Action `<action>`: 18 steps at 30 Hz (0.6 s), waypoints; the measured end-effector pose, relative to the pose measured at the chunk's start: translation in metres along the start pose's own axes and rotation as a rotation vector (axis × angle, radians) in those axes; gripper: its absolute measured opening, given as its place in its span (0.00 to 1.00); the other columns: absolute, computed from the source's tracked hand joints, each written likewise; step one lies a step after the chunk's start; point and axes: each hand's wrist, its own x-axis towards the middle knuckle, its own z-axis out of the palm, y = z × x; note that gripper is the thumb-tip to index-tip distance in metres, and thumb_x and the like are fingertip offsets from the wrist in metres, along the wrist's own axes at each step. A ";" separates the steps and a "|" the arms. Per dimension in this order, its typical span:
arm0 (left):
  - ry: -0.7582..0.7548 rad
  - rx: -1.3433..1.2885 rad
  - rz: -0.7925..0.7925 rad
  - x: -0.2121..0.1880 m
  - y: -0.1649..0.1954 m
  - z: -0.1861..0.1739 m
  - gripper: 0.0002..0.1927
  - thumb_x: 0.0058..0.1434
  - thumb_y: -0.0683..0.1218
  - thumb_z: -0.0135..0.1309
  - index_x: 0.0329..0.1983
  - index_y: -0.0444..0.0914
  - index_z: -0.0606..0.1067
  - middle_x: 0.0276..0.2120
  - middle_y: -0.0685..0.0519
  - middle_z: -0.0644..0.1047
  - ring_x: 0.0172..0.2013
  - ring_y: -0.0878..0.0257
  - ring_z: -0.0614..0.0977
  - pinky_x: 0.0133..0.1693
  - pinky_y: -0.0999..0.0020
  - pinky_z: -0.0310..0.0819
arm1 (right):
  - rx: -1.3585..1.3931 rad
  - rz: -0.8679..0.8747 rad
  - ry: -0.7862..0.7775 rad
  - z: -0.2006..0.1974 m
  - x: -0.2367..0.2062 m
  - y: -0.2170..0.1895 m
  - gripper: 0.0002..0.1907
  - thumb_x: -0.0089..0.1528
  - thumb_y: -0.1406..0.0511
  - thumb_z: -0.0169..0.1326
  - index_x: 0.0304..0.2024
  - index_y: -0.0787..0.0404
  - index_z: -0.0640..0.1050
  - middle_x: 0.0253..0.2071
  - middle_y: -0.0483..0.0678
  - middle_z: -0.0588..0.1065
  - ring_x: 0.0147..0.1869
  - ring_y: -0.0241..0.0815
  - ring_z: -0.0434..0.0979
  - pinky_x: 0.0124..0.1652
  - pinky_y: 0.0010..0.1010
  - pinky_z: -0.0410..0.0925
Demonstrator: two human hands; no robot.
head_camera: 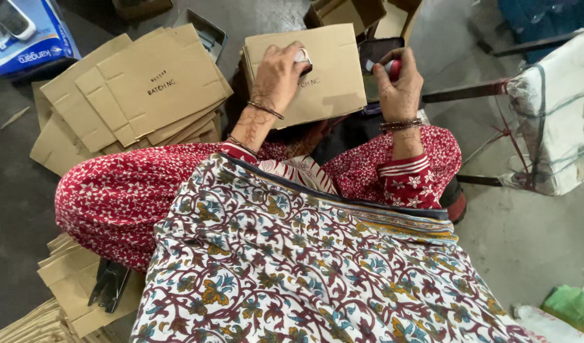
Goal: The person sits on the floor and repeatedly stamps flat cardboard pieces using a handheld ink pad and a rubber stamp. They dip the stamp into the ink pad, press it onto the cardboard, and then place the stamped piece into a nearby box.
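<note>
The left hand [278, 75] lies flat on a folded brown cardboard box [324, 82], fingers curled over a small white thing [301, 56] at its top edge. The box sits right under this hand, its long side running left to right. The right hand [400, 86] is just past the box's right edge, closed around a small red and white thing [392, 65]. It does not touch the box, so the left hand is nearer. More flat boxes [146, 89] are piled on the floor [527, 241] to the left. A black stapler [109, 286] lies on other cardboard below.
</note>
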 end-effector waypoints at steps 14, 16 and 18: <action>-0.081 -0.516 -0.466 -0.093 -0.043 -0.041 0.16 0.64 0.52 0.61 0.48 0.36 0.81 0.39 0.43 0.84 0.38 0.54 0.86 0.42 0.63 0.79 | 0.434 0.153 -0.237 0.054 0.023 0.025 0.08 0.67 0.72 0.59 0.45 0.64 0.72 0.35 0.43 0.74 0.35 0.31 0.75 0.36 0.24 0.72; -0.072 -0.503 -0.459 -0.090 -0.040 -0.035 0.17 0.62 0.52 0.63 0.47 0.36 0.81 0.38 0.41 0.83 0.37 0.53 0.87 0.41 0.63 0.79 | 0.509 0.164 -0.250 0.056 0.024 0.024 0.08 0.67 0.72 0.59 0.45 0.64 0.72 0.37 0.44 0.75 0.36 0.32 0.76 0.37 0.24 0.73; -0.070 -0.538 -0.481 -0.087 -0.037 -0.031 0.18 0.60 0.52 0.63 0.46 0.36 0.80 0.36 0.41 0.83 0.36 0.52 0.87 0.40 0.63 0.79 | 0.469 0.152 -0.233 0.055 0.024 0.024 0.08 0.67 0.72 0.59 0.45 0.64 0.72 0.36 0.45 0.75 0.36 0.33 0.75 0.37 0.25 0.72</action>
